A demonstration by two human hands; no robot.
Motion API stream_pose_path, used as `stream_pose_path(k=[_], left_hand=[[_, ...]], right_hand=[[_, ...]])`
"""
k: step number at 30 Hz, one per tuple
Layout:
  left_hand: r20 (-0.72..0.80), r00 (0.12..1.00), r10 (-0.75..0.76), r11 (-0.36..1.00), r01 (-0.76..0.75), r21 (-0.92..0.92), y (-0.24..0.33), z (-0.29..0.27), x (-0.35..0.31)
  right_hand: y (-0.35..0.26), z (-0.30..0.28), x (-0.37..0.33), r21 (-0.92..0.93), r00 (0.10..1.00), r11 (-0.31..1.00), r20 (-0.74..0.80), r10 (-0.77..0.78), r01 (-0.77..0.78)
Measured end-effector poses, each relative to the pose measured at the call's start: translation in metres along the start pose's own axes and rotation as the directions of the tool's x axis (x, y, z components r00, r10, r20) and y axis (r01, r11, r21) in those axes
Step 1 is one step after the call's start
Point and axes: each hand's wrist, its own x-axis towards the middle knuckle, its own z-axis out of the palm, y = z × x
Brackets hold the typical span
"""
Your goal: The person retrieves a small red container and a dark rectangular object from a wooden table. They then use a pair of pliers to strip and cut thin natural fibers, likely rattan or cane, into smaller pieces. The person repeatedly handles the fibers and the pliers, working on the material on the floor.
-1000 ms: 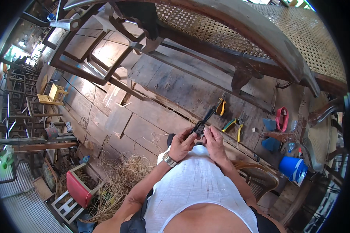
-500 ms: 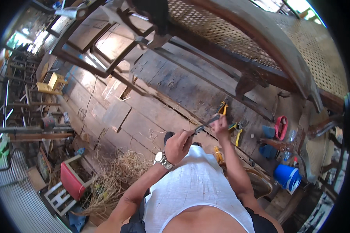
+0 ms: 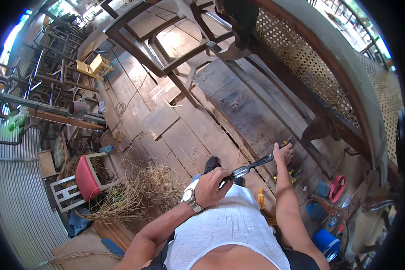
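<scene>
In the head view, clock positions taken from its centre, the left hand [image 3: 211, 188], near 6 o'clock, is clamped on one end of a dark-and-silver tool [image 3: 243, 171], which points out toward 4. The right hand [image 3: 284, 155], apart from it between 3 and 4, reaches over yellow-handled pliers [image 3: 285, 144] on dark planks [image 3: 238, 101]; whether its fingers grip them I cannot tell. A woven cane panel [image 3: 297, 56] stands at 2, a blue bucket [image 3: 325, 243] lies between 4 and 5, and loose fibres [image 3: 144, 189] spread between 7 and 8.
</scene>
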Motion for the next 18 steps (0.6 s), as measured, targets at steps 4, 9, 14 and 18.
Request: stream_pose_path(k=[4, 9, 14, 18], left_hand=[[-0.052, 0.998, -0.037, 0.999, 0.035, -0.030, 0.003, 0.001, 0.003], [-0.068, 0.997, -0.039, 0.998, 0.036, -0.045, -0.001, 0.007, 0.004], [-0.071, 0.996, -0.054, 0.996, 0.049, -0.077, 0.007, 0.009, 0.008], [-0.076, 0.995, -0.064, 0.994, 0.056, -0.099, 0.007, 0.011, 0.011]], right_hand=[[0.007, 0.005, 0.003, -0.024, 0.997, 0.998, -0.039, -0.059, 0.058], [0.030, 0.024, 0.022, -0.071, 0.977, 0.975, -0.023, -0.214, 0.212], [0.063, 0.044, 0.041, 0.401, 0.988, 0.912, 0.085, -0.127, 0.083], [0.050, 0.006, -0.006, 0.753, 0.902, 0.628, 0.391, -0.183, -0.198]])
